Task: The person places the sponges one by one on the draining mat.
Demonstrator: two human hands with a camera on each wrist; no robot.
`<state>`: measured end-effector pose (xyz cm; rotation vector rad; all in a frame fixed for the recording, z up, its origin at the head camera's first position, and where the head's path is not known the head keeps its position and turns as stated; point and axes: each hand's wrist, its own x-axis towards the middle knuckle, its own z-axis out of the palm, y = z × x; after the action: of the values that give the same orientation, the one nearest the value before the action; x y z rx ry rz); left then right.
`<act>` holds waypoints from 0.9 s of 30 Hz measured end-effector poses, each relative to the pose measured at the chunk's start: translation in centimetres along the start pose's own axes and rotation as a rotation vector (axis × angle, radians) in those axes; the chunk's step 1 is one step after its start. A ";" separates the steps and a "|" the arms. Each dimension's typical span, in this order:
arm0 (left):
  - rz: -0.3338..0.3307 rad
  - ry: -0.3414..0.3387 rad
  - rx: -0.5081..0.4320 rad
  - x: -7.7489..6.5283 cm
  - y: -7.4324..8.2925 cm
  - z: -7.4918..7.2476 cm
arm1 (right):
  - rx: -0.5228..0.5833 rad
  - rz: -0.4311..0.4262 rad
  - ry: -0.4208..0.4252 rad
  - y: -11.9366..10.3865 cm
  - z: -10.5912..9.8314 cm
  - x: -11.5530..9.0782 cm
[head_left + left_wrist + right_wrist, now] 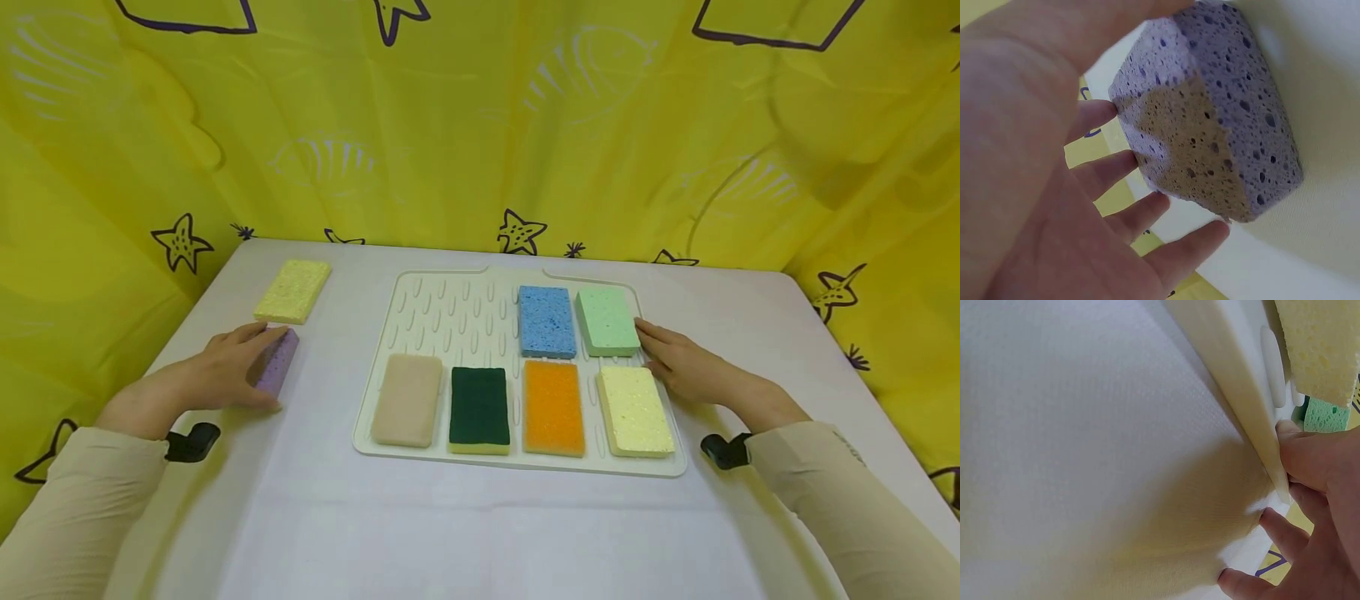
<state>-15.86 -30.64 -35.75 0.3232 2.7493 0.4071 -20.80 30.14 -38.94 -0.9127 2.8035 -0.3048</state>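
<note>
In the head view my left hand (pixel 228 371) grips a purple sponge (pixel 277 362) on the left of the table, with thumb and fingers at opposite ends. The left wrist view shows the pitted purple sponge (pixel 1185 119) tilted, fingertips along its edge. My right hand (pixel 693 367) holds the right edge of a white ridged tray (pixel 450 308). Seen from the right wrist, the thumb lies on the tray's rim (pixel 1241 394), an index finger is against its outer side, and other fingertips touch the cloth. A pale yellow sponge (pixel 292 292) lies just beyond the left hand.
On the tray lie a blue sponge (pixel 547 321), a mint green sponge (pixel 607 321), a beige sponge (pixel 407 400), a dark green scouring sponge (pixel 479 406), an orange sponge (pixel 553 408) and a light yellow sponge (pixel 635 411). A yellow curtain (pixel 450 125) hangs behind the table.
</note>
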 end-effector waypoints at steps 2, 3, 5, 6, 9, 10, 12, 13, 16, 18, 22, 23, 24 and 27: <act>-0.006 -0.008 0.003 0.0 -0.1 0.0 | 0.006 0.007 -0.009 0.0 0.0 0.1; -0.002 -0.007 0.008 0.1 -0.2 -0.1 | 0.006 0.006 -0.010 0.0 0.0 0.1; 0.007 -0.007 0.023 0.1 -0.2 -0.1 | 0.006 0.005 -0.011 0.0 -0.1 0.1; 0.010 -0.007 0.032 0.2 -0.2 -0.2 | 0.006 0.005 -0.011 0.0 -0.1 0.1; 0.025 -0.009 0.056 0.3 -0.1 -0.3 | 0.006 0.001 -0.006 0.0 -0.1 0.1; 0.027 -0.014 0.059 0.3 -0.1 -0.4 | 0.005 0.000 -0.005 0.0 -0.1 0.1; 0.030 -0.027 0.067 0.4 0.0 -0.5 | 0.003 -0.002 -0.003 0.0 0.0 0.1; 0.031 -0.035 0.067 0.4 0.1 -0.5 | 0.003 -0.001 -0.003 0.0 0.0 0.1; 0.036 -0.050 0.070 0.4 0.2 -0.6 | 0.005 0.002 -0.003 0.0 -0.1 0.1; 0.037 -0.054 0.073 0.4 0.3 -0.6 | 0.007 0.005 -0.005 0.0 -0.1 0.1; 0.047 -0.043 0.084 0.5 0.3 -0.5 | 0.007 0.005 -0.005 0.0 0.0 0.0; 0.052 -0.038 0.088 0.5 0.2 -0.5 | 0.008 0.006 -0.007 0.0 0.0 0.1; 0.058 -0.031 0.092 0.6 0.1 -0.4 | 0.008 0.007 -0.007 0.0 0.0 0.1; 0.070 -0.007 0.103 0.7 0.0 -0.3 | 0.010 0.011 -0.010 0.0 0.0 0.1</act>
<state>-16.63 -30.54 -35.65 0.4472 2.7640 0.2824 -20.86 30.05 -38.90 -0.8933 2.7948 -0.3122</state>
